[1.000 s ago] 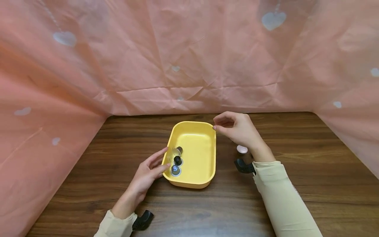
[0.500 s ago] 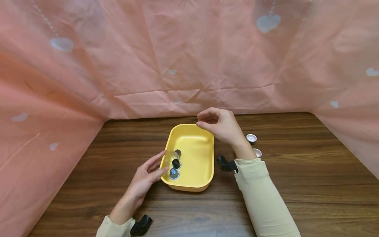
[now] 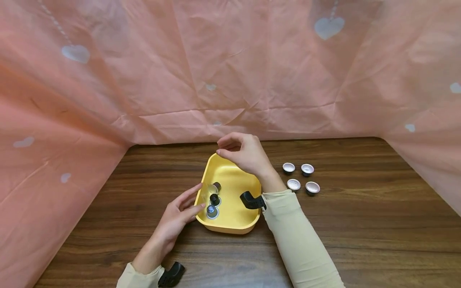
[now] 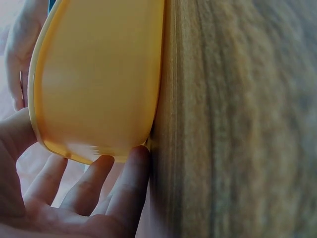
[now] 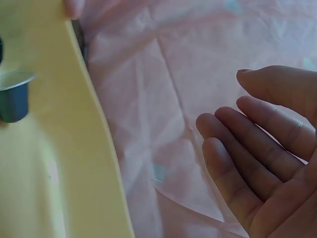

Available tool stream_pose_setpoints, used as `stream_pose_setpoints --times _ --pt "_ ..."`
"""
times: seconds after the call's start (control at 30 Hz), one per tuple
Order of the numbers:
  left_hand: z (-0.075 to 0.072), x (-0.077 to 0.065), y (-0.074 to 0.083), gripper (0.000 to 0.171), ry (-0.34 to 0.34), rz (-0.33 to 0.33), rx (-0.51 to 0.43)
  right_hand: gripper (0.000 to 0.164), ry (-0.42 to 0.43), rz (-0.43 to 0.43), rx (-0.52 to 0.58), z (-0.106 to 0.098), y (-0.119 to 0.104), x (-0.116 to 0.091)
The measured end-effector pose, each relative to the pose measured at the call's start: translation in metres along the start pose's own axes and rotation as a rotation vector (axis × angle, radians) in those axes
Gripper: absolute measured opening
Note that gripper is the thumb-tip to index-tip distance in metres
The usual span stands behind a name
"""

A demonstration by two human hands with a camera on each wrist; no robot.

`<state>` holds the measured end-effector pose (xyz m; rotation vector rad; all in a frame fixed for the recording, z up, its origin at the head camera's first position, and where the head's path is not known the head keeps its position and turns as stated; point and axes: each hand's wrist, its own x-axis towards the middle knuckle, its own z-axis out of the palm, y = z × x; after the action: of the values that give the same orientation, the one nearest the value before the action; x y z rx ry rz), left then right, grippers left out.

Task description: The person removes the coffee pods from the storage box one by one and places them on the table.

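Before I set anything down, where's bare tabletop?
Free: wood tabletop right of the four coffee capsules, and left of the left hand. Crowded: the left side of the yellow tray, where more capsules lie and that hand grips the wall; also its far end, by the right hand.

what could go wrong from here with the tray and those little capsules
The four capsules on the table stand wide end up near the right sleeve, so a sideways swing might topple them. The black wrist mount appears over the yellow tray and could bump it if lowered. The left hand pinches the tray's wall; a tug might shift the three capsules inside.
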<state>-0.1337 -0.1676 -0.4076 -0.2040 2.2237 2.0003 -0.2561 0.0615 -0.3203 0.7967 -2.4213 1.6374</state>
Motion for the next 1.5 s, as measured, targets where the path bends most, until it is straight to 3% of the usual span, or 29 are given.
stream_pose_setpoints --times 0.4,0.9,1.0,1.2,1.5 --pt "-0.001 0.0 0.0 0.061 0.007 0.009 -0.004 0.022 -0.057 0.051 -0.125 0.019 0.015 0.003" --pt "0.001 0.004 0.002 0.062 0.0 0.009 0.001 0.02 -0.065 0.046 -0.164 0.026 0.02 0.005" --pt "0.002 0.005 0.002 0.062 0.0 0.01 -0.002 0.022 -0.136 0.06 -0.225 0.026 0.022 0.004" --pt "0.003 0.006 0.001 0.06 -0.001 0.007 -0.011 0.03 -0.37 0.035 -0.361 0.028 0.027 0.003" --pt "0.002 0.005 -0.001 0.062 0.011 -0.002 -0.038 0.038 -0.448 0.067 -0.392 0.036 0.028 0.001"
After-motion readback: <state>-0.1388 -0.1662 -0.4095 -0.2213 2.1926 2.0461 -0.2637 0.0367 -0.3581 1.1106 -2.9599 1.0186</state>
